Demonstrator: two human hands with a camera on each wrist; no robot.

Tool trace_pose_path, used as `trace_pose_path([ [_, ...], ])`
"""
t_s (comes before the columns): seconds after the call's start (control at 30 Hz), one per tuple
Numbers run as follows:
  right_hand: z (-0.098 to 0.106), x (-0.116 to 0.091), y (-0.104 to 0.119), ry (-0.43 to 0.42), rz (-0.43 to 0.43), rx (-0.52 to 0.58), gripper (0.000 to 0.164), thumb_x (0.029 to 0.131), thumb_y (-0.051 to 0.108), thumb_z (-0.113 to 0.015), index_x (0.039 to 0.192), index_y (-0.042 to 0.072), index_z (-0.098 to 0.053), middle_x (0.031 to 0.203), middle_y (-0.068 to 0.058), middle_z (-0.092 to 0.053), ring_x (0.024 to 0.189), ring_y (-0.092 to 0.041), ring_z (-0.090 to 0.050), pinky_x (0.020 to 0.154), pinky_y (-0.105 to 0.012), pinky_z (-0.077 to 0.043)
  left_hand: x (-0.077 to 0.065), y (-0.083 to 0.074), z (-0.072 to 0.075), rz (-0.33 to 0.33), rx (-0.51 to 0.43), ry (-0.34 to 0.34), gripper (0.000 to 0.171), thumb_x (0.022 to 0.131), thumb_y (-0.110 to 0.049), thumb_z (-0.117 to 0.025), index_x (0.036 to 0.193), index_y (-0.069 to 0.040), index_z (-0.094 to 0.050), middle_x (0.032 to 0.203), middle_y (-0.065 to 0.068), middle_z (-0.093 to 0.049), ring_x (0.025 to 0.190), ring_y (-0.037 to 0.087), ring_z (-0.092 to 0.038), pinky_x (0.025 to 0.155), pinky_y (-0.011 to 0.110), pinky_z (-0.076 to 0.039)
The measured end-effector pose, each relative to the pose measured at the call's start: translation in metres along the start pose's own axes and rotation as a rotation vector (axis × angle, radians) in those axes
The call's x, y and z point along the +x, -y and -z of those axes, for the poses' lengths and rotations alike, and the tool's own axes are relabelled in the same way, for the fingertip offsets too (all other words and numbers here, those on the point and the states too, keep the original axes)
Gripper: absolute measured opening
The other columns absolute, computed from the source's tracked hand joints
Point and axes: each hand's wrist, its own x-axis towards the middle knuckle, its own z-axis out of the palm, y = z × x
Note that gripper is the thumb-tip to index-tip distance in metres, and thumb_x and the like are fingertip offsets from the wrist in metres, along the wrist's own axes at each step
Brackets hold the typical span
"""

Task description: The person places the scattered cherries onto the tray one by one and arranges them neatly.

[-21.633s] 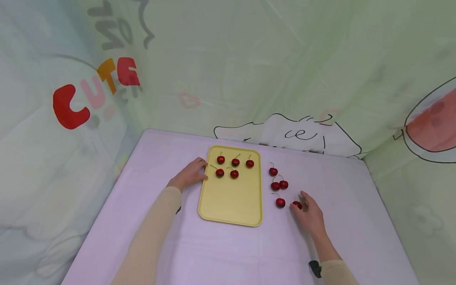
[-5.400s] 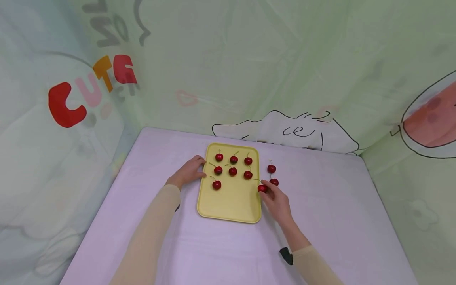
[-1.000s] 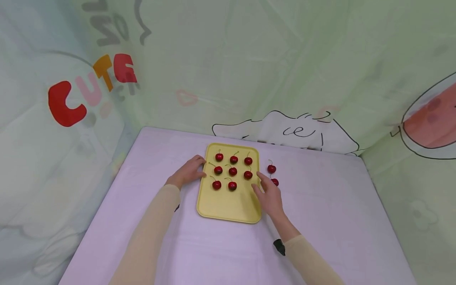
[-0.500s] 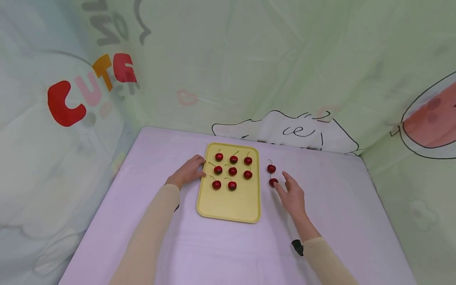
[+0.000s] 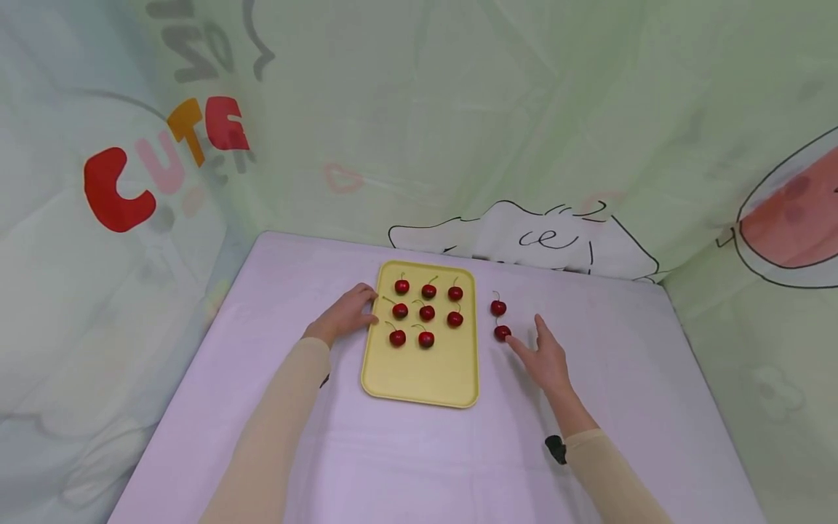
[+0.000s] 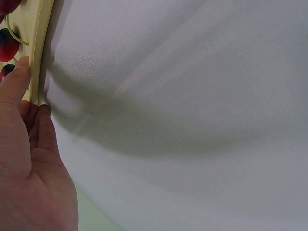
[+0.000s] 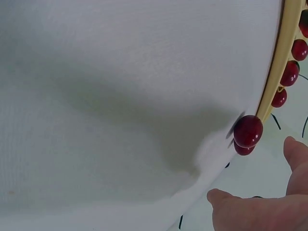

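Several red cherries with stems lie in rows on a yellow tray. Two more cherries lie on the table just right of it: a farther one and a nearer one. My left hand is at the tray's left edge; in the left wrist view its thumb and fingertips rest on the rim, spread apart. Over the table, my right hand has thumb and fingers wide apart, holding nothing. Its thumb tip is right at the nearer cherry in the head view. The right wrist view shows the two loose cherries beside the rim.
A pale lilac cloth covers the table. Printed fabric walls rise behind it and at both sides, close to the table's back edge. A black band is at the right wrist.
Since the oldest frame, cherries have gone from the table onto the tray. In the last second my right hand moved right, off the tray's edge, to the loose cherries. The left hand stays put.
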Motion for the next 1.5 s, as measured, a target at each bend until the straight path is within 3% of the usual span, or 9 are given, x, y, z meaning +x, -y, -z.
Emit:
trace_pose_path([
  [0.23,-0.004,0.010,-0.003,0.017,0.002,0.049,0.086,0.096,0.038,-0.061,0.157,0.004,-0.011,0.160,-0.020,-0.018,0.141,-0.043,-0.027,0.112,-0.053,-0.033,-0.001,-0.002,0.002,0.018,0.004,-0.010,0.052,0.093,-0.022,-0.069,0.136,0.001,-0.052,0.139,0.011,-0.045,0.132,0.025,-0.043,0.116,0.035,-0.031],
  [0.7,-0.025,0.031,-0.015,0.030,0.022,0.023,0.081,0.095,0.041,-0.063,0.155,0.005,-0.023,0.158,-0.017,-0.026,0.144,-0.036,-0.026,0.114,-0.050,-0.031,-0.001,-0.001,0.002,0.011,-0.009,-0.009,0.051,0.093,-0.021,-0.069,0.136,0.001,-0.052,0.138,0.012,-0.045,0.132,0.026,-0.043,0.116,0.036,-0.031],
  [1.5,-0.031,0.029,-0.006,0.019,0.096,0.009,0.057,0.099,0.014,-0.056,0.150,0.000,-0.035,0.151,-0.021,-0.038,0.138,-0.037,-0.037,0.110,-0.048,-0.038,0.000,-0.003,0.001,0.011,-0.015,-0.007,0.051,0.092,-0.021,-0.070,0.135,0.001,-0.053,0.138,0.012,-0.045,0.131,0.026,-0.043,0.116,0.035,-0.032],
])
